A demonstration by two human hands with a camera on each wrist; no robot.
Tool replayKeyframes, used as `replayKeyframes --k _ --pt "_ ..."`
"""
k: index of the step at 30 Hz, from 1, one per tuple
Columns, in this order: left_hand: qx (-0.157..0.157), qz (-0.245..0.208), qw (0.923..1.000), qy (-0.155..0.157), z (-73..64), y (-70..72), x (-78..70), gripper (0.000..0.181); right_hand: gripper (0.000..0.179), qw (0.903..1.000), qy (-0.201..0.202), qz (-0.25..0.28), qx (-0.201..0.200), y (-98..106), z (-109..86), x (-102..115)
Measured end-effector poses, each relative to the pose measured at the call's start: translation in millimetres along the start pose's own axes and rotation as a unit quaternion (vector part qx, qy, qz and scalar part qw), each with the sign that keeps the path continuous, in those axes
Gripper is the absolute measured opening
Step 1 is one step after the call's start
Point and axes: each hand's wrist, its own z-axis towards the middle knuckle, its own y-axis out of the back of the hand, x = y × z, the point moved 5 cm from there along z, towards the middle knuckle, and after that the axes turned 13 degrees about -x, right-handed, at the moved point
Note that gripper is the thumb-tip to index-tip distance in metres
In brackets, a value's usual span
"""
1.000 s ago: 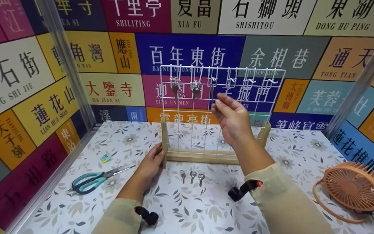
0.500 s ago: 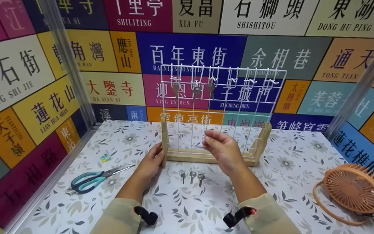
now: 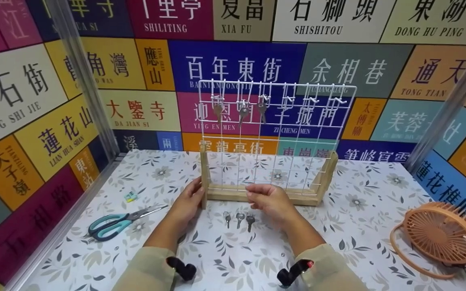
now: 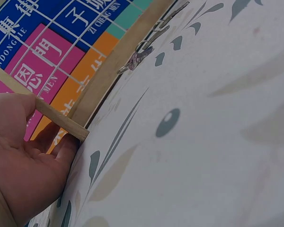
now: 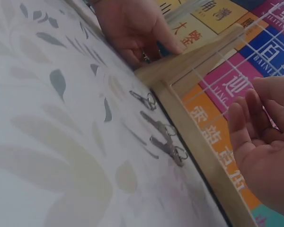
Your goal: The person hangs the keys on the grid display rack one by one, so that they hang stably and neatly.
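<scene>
A white wire grid rack stands upright in a wooden frame. My left hand grips its left wooden post, thumb on one side and fingers on the other. Three keys hang from hooks along the upper grid: a left key, a middle key and a right key. On the table before the wooden base bar lie three keys with rings. Just above and right of them hovers my right hand, its fingers loosely bent with nothing in them.
Teal-handled scissors and a small green packet lie left of my left arm. An orange fan stands at the far right. Three hooks to the right, such as the rightmost hook, bear no keys. Sign-covered panels close off the back and sides.
My right hand has come down from beside the right hanging key to just above the keys on the table. That hanging key swung slightly and now hangs still. My left hand has stayed on the post.
</scene>
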Motion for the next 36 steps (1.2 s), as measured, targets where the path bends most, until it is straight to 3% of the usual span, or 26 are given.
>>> replayKeyframes --k 8,16,27,33,36 --pt "-0.002 -0.013 0.9999 -0.003 -0.6 -1.8 -1.1 0.049 0.039 0.9989 -0.023 -0.04 0.008 14.2 10.1 -27.7" --pt "-0.004 -0.003 1.0 0.007 -1.2 -0.4 -1.4 0.049 0.037 0.9952 -0.008 -0.095 0.023 20.6 12.3 -37.3" --pt "-0.002 -0.007 0.9999 0.015 -1.4 0.3 -2.0 0.047 0.033 0.9754 0.053 -0.201 0.073 10.2 8.5 -35.3" --pt "0.0 0.005 0.9999 0.011 -2.7 0.3 -2.3 0.049 0.031 0.9588 0.084 -0.257 0.086 9.5 8.6 -33.9" --pt "-0.001 0.009 0.9998 0.015 -2.9 0.6 -1.4 0.049 0.029 0.9555 0.091 -0.267 0.086 8.9 8.6 -33.7"
